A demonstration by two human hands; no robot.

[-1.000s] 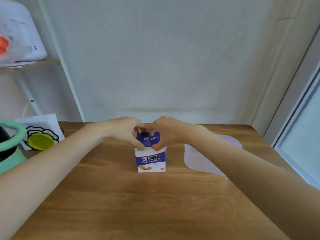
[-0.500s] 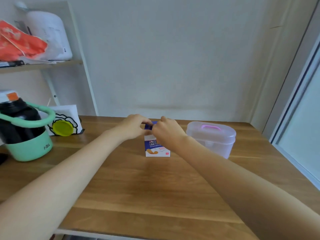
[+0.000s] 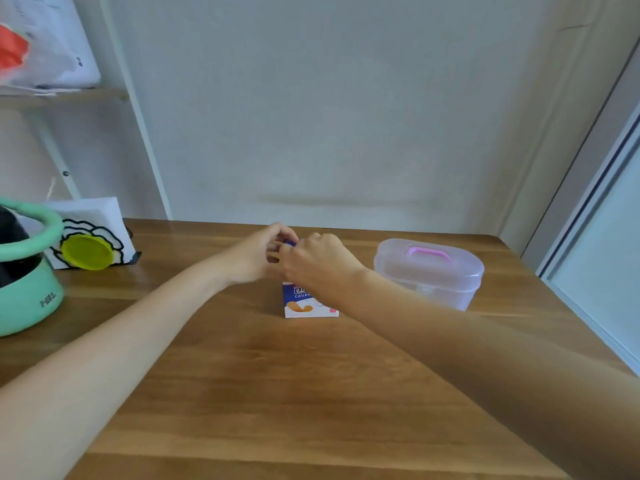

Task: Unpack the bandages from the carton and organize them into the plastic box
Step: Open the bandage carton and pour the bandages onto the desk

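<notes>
- At mid-surface, the bandage carton (image 3: 309, 304) stands upright on the wooden surface (image 3: 277, 393); white and blue print faces the camera, its lower half visible, its top hidden behind the hands.
- Left hand (image 3: 258, 256) is over the carton's top from the left; fingers curled, pinching a blue flap (image 3: 290, 242) at the top edge.
- Right hand (image 3: 320, 263) is over the carton's top from the right, knuckles toward the camera; its grip is curled at the same blue flap, fingertips meeting those of the left hand. Exact contact hidden by the knuckles.
- Plastic box (image 3: 429, 273) sits right of the carton, near but apart; translucent, lid on, pink handle (image 3: 428, 252) on top.
- Left of the carton, well apart: a white card stand (image 3: 93, 220) with a yellow-green disc (image 3: 87, 251); further left, a mint-green container (image 3: 26, 299) at the frame edge.
- Above that container, a shelf (image 3: 69, 95) carries a white bag (image 3: 52, 46).
</notes>
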